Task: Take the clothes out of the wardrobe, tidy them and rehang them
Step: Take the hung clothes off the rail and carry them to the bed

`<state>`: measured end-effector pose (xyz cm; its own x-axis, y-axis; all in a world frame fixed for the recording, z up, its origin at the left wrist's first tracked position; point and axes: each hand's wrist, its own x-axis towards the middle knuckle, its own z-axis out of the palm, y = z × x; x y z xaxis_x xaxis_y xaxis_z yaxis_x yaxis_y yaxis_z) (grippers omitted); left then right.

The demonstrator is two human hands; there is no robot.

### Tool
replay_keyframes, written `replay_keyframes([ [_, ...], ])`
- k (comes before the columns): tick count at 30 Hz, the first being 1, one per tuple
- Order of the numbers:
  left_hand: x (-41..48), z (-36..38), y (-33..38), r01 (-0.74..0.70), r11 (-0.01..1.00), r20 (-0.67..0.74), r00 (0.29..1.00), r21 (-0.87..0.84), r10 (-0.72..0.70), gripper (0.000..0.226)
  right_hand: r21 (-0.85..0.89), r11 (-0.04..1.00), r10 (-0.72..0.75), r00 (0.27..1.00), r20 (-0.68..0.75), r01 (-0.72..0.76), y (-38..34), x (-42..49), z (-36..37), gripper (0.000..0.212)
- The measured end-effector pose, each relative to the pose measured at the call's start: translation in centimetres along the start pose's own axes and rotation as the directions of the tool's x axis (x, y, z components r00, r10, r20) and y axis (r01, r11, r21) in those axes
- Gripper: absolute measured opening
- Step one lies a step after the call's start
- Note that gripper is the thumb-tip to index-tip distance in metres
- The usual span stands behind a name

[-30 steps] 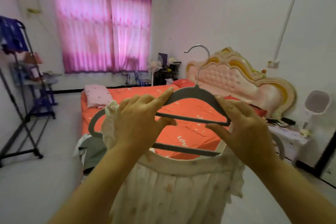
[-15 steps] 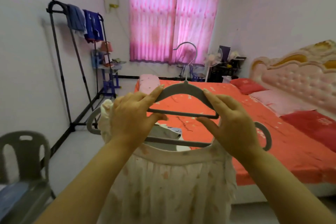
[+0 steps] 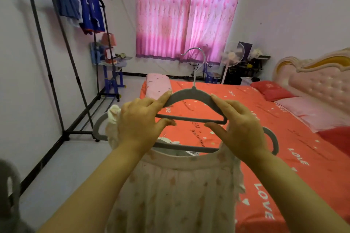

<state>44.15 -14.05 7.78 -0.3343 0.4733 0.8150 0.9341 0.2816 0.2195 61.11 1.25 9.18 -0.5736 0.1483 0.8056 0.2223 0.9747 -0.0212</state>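
Hands keep the same hold as before: the left hand (image 3: 140,123) and the right hand (image 3: 240,128) each pinch the grey velvety hanger with thin metal hook (image 3: 192,93) between forefinger and thumb, above the orange-red bed with LOVE print (image 3: 284,157). A cream pleated dress with small flowers (image 3: 174,191) hangs from it, soft and creased. Left of the bed, the black tubular clothes rack (image 3: 47,62) now shows more fully.

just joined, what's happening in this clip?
A person holds a grey hanger up, left hand and right hand each pinching its upper section. A pale floral garment hangs on it. Behind lies a bed with an orange sheet. A clothes rack with blue clothes stands by the wall. The garment is not yet rehung.
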Motion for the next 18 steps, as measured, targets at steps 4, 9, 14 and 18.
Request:
replay_keyframes([
  [4,2.5,4.5,-3.5,0.016,1.0,0.049,0.999,0.017,-0.016,0.066,0.032,0.999,0.034,0.999,0.035,-0.035,2.9,2.3,5.2,0.066],
  [9,4.3,10.2,-7.5,0.077,0.996,0.119,0.989,0.054,-0.083,0.065,0.062,0.997,0.048,0.995,0.084,-0.053,6.5,3.9,12.4,0.065],
  [14,6.7,17.2,-11.6,0.119,0.985,0.167,0.976,0.125,-0.139,0.065,0.133,0.99,0.035,0.996,0.088,-0.047,11.6,5.8,20.5,0.064],
  [18,9.0,23.6,-14.6,0.174,0.969,0.201,0.957,0.177,-0.209,0.065,0.203,0.974,0.072,0.989,0.13,-0.098,16.4,7.4,27.0,0.063],
])
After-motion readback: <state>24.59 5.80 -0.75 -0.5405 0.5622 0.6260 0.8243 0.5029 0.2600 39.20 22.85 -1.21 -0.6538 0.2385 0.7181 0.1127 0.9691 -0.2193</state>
